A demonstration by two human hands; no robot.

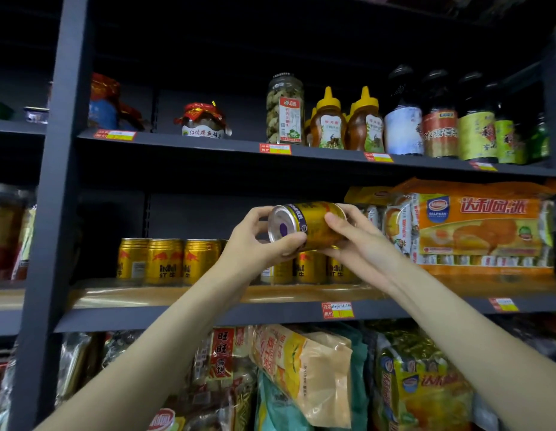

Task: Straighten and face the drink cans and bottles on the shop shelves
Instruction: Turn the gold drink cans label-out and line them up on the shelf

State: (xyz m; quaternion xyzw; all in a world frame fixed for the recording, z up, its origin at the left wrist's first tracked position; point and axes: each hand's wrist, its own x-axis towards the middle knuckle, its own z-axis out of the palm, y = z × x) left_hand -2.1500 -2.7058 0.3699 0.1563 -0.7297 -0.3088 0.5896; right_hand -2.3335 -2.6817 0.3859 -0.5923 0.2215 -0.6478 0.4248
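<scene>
The gold Red Bull can point(307, 227) hangs on its side in front of the middle shelf point(208, 315), above the row of upright Red Bull cans point(164, 261). Its long axis runs roughly level, its shiny end facing the camera and left. The left hand point(255, 244) grips that end's rim; the right hand point(354, 241) wraps the body. It looks rigid, smooth and slippery, probably full, so best gripped around the wall.

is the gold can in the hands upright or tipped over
Tipped on its side: the gold can lies roughly level between the left hand and right hand, its silver end facing the camera.
</scene>
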